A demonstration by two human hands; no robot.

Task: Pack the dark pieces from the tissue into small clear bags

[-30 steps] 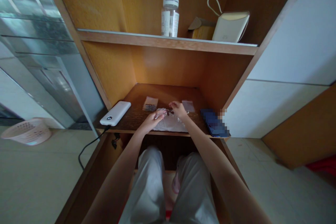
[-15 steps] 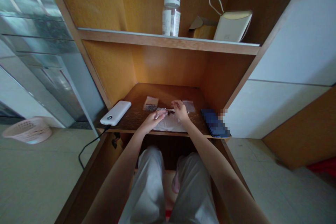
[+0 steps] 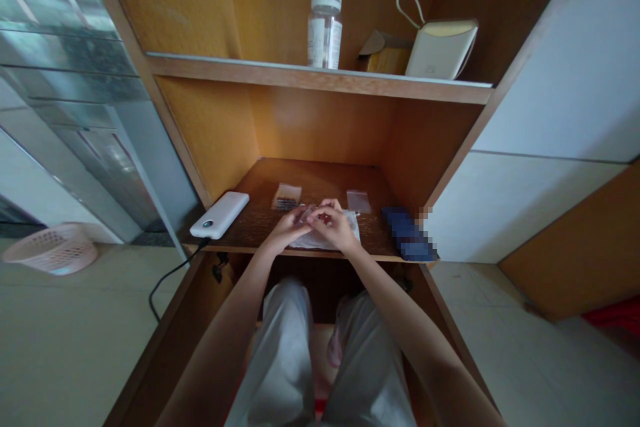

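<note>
Above a white sheet on the desk-height shelf, my two hands are close together. My left hand is closed around a small clear, shiny thing, which I cannot name. My right hand has bent fingers pinched together against it; what they hold is mostly hidden, with a little dark reddish material showing. Behind my left hand lies a small clear bag with dark thin pieces in it. Behind my right hand lies another flat clear zip bag.
A white power bank with a black cable lies left on the shelf, and a blurred-out phone right. Above stand a clear bottle, a brown box and a cream case. A pink basket sits on the floor.
My right hand has moved left and down to meet my left hand, its fingers now at the clear thing. The white sheet is more exposed on the right.
</note>
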